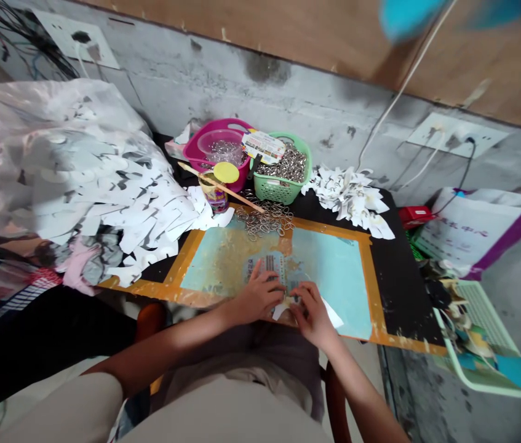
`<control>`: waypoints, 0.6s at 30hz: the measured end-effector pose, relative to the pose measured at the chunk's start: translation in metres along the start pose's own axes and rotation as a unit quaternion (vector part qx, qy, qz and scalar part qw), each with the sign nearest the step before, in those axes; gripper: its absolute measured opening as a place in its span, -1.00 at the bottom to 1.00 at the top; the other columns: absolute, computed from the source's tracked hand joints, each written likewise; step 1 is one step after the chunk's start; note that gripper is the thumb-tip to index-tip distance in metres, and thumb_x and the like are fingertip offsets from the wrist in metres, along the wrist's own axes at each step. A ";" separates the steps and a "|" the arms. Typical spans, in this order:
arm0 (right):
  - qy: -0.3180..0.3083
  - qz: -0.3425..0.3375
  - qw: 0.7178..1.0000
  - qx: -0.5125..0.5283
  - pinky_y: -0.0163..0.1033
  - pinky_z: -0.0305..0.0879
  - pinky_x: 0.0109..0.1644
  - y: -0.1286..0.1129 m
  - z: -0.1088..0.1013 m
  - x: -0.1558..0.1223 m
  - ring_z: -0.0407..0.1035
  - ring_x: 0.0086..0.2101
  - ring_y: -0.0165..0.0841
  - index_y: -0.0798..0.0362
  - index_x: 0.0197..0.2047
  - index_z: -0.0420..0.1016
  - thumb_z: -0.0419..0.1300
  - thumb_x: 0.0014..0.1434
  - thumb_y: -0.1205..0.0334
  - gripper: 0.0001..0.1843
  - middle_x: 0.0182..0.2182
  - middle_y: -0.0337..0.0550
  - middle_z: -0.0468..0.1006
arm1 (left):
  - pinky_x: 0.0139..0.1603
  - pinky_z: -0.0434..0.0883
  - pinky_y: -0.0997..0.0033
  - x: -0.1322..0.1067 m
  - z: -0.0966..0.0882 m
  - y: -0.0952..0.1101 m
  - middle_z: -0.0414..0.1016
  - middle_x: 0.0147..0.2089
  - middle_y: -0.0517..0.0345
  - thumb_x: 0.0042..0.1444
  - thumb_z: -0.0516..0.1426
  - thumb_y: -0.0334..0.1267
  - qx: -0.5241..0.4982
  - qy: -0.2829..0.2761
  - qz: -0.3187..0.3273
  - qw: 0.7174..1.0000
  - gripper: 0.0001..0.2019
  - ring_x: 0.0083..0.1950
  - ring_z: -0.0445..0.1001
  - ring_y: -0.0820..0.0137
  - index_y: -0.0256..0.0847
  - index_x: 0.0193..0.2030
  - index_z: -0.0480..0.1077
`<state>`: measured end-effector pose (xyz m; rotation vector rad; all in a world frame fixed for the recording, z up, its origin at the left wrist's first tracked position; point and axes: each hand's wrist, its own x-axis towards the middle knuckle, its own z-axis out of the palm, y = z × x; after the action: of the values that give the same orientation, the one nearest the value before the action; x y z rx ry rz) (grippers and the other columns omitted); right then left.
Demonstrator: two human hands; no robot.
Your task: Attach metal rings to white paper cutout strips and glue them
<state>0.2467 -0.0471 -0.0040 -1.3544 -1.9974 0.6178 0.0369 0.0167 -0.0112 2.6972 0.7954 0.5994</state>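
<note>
My left hand (260, 294) lies on a small printed card (269, 266) on the pale blue mat (334, 271), its fingers pressed down on the card's lower edge. Just right of it, my right hand (313, 311) has its fingers curled in a pinch on a small white paper piece (331, 314) at the mat's near edge. The two hands almost touch. A loose heap of metal rings (267, 220) lies just beyond the card.
A pink basket (195, 151) and a green basket (281, 187) of metal rings stand at the back, with a yellow-lidded cup (216, 191) and a wooden stick (237, 194). Paper cutouts (350, 197) lie at right, a big bag of cutouts (66, 166) at left. A pale green tray (477, 351) sits far right.
</note>
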 end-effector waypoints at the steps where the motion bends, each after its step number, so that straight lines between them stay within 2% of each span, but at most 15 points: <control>1: -0.008 -0.009 1.000 -0.016 -0.16 0.39 -0.07 0.001 -0.002 0.002 0.37 -0.13 -0.26 0.01 0.06 0.39 0.03 0.32 0.34 -0.72 -0.03 0.02 0.33 | 0.41 -0.27 -0.33 -0.001 0.000 0.001 0.52 0.01 0.09 0.28 0.09 -0.32 0.010 0.011 0.001 1.000 -0.83 0.22 0.30 0.16 -0.10 -0.22 0.52; 3: -0.038 -0.040 0.997 -0.054 -0.18 0.38 -0.10 0.002 -0.003 0.007 0.37 -0.16 -0.27 0.01 0.06 0.44 -0.01 0.33 0.39 -0.68 -0.05 0.00 0.37 | 0.40 -0.26 -0.36 -0.002 0.000 0.002 0.48 0.08 0.03 0.27 0.10 -0.34 0.028 0.022 0.009 0.999 -0.83 0.23 0.29 0.15 -0.13 -0.25 0.53; 5: -0.069 -0.063 0.992 -0.090 -0.18 0.35 -0.11 0.004 -0.003 0.011 0.35 -0.17 -0.25 0.02 -0.04 0.50 -0.02 0.34 0.40 -0.71 -0.13 -0.05 0.42 | 0.41 -0.30 -0.35 -0.003 0.000 0.003 0.50 0.06 0.04 0.27 0.09 -0.35 0.024 0.023 0.023 0.999 -0.83 0.22 0.31 0.17 -0.13 -0.24 0.53; 7: -0.092 -0.078 0.985 -0.122 -0.16 0.33 -0.15 0.005 -0.003 0.012 0.34 -0.21 -0.23 0.05 -0.13 0.51 0.00 0.35 0.39 -0.74 -0.22 -0.07 0.46 | 0.44 -0.33 -0.31 -0.004 0.000 0.002 0.56 -0.07 0.11 0.27 0.08 -0.37 -0.004 0.022 0.030 0.999 -0.82 0.21 0.33 0.21 -0.11 -0.22 0.53; 9: -0.104 -0.091 0.979 -0.152 -0.14 0.32 -0.16 0.008 -0.003 0.009 0.33 -0.23 -0.22 0.07 -0.13 0.50 0.01 0.36 0.37 -0.77 -0.24 -0.05 0.48 | 0.45 -0.33 -0.26 -0.004 0.001 0.000 0.58 -0.21 0.16 0.28 0.07 -0.37 -0.030 0.025 0.017 0.999 -0.80 0.20 0.35 0.23 -0.10 -0.22 0.54; 12: -0.080 -0.104 0.977 -0.170 -0.12 0.33 -0.14 0.011 -0.002 0.001 0.33 -0.21 -0.19 0.09 -0.03 0.49 0.01 0.36 0.38 -0.74 -0.19 0.01 0.50 | 0.45 -0.37 -0.27 -0.004 0.002 -0.003 0.59 -0.28 0.17 0.30 0.07 -0.35 -0.041 0.025 0.000 0.999 -0.79 0.20 0.36 0.22 -0.09 -0.21 0.55; 15: -0.052 -0.099 0.978 -0.174 -0.09 0.34 -0.15 0.013 0.002 -0.005 0.33 -0.23 -0.18 0.08 -0.01 0.51 -0.02 0.35 0.41 -0.70 -0.19 0.04 0.51 | 0.44 -0.42 -0.27 -0.004 0.002 -0.003 0.60 -0.25 0.18 0.30 0.09 -0.33 -0.030 0.021 0.001 0.999 -0.81 0.19 0.35 0.20 -0.07 -0.18 0.55; 18: -0.036 -0.069 0.987 -0.138 -0.09 0.37 -0.14 0.012 0.005 -0.007 0.34 -0.20 -0.18 0.05 0.00 0.51 0.01 0.32 0.41 -0.69 -0.17 0.03 0.50 | 0.44 -0.39 -0.29 -0.005 0.000 0.000 0.59 -0.17 0.17 0.27 0.13 -0.33 -0.009 0.015 0.017 1.000 -0.84 0.19 0.34 0.18 -0.04 -0.14 0.55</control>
<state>0.2526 -0.0501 -0.0170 -1.3501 -2.2794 0.3387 0.0334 0.0145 -0.0132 2.6954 0.7503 0.6540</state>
